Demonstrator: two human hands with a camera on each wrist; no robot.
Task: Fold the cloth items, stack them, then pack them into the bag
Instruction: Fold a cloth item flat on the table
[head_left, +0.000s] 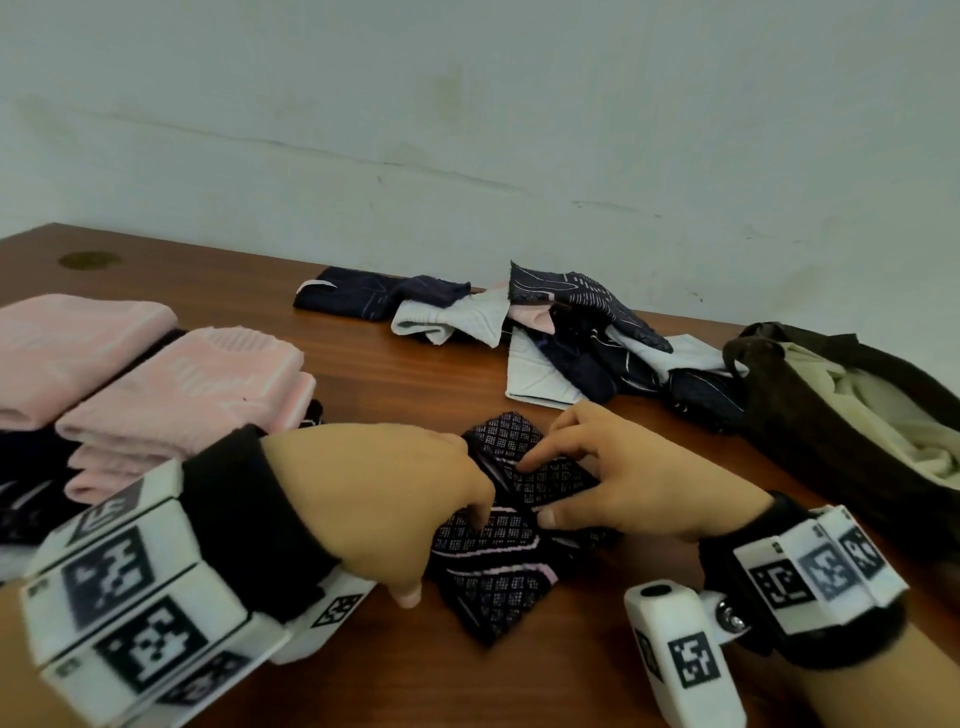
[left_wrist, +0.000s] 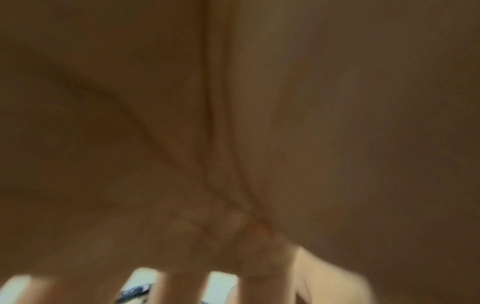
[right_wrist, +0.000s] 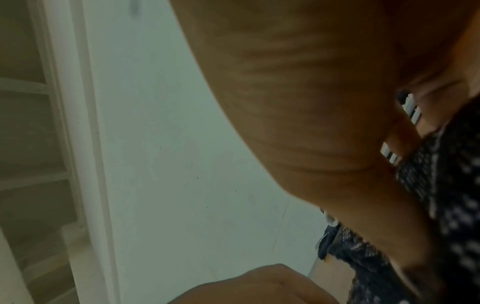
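A dark cloth with a pale dotted check and pink stripes (head_left: 493, 577) lies partly folded on the wooden table (head_left: 363, 374) in front of me. My left hand (head_left: 447, 551) presses down on its left side with arched fingers. My right hand (head_left: 540, 491) pinches the folded upper flap, fingers on top and thumb at its near edge. The right wrist view shows the same cloth (right_wrist: 454, 205) under my palm. In the left wrist view, my spread fingers (left_wrist: 179, 288) and palm fill the frame. A dark brown bag (head_left: 831, 441) lies open at the right, with pale cloth inside.
Folded pink cloths (head_left: 182, 395) are stacked over dark ones at the left. A loose pile of navy, white and pink cloths (head_left: 571, 332) lies at the back of the table near the wall. Bare wood shows between the pile and my hands.
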